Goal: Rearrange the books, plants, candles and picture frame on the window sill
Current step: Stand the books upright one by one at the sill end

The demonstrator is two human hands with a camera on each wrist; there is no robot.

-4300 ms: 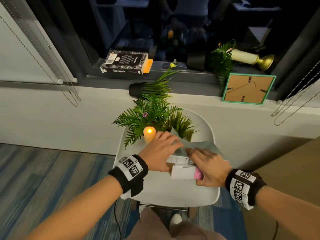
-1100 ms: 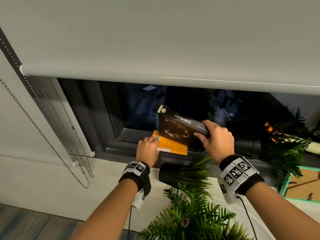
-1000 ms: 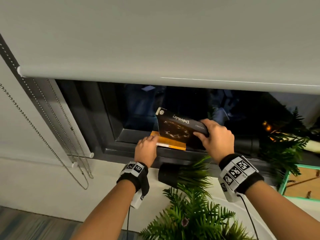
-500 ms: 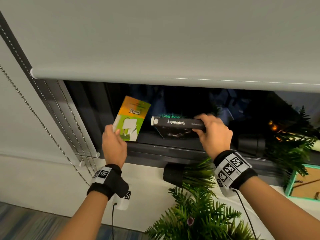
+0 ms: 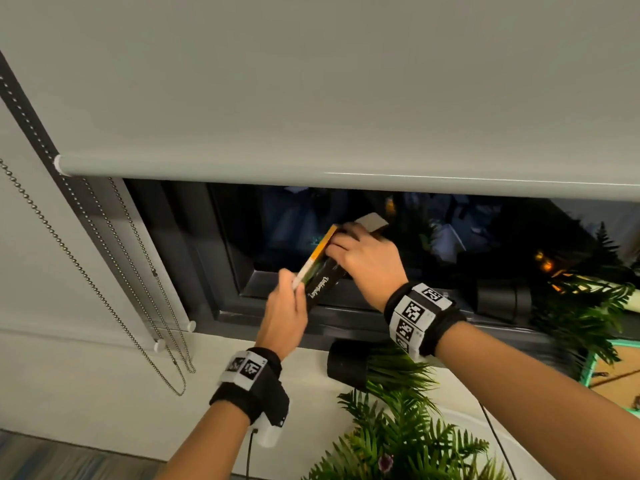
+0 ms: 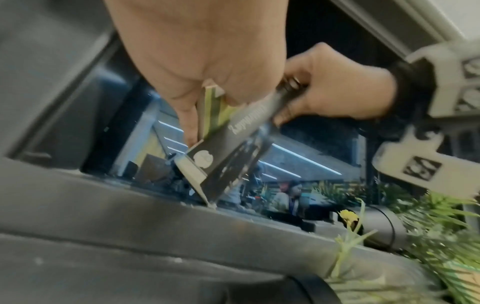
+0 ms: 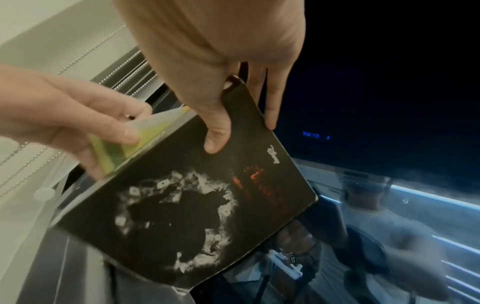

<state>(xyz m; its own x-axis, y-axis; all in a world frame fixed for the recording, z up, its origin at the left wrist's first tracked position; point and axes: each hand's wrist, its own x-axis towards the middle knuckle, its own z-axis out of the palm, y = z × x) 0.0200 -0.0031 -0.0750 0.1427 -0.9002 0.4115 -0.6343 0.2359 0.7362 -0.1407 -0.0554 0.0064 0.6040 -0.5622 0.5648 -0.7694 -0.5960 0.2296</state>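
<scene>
Two books are held together, tilted on end over the dark window sill (image 5: 346,318). My left hand (image 5: 291,282) pinches the thin orange-and-green book (image 5: 317,256) by its lower end. My right hand (image 5: 346,244) grips the thicker black book (image 5: 322,289) from above, thumb on the front cover (image 7: 194,205). In the left wrist view the thin book (image 6: 211,111) lies against the black book (image 6: 228,156), whose lower corner touches the sill. The right wrist view shows the thin book (image 7: 124,148) behind the black one's spine edge.
A lowered roller blind (image 5: 311,98) hangs just above the hands, with bead chains (image 5: 104,289) to the left. A black pot (image 5: 346,363) lies on its side below the sill with ferns (image 5: 398,441). Another black pot (image 5: 502,299) and a teal picture frame (image 5: 588,370) are to the right.
My left hand lifted the thin book off the sill and has now brought it right against the black book. My right hand tipped the black book from level to standing tilted.
</scene>
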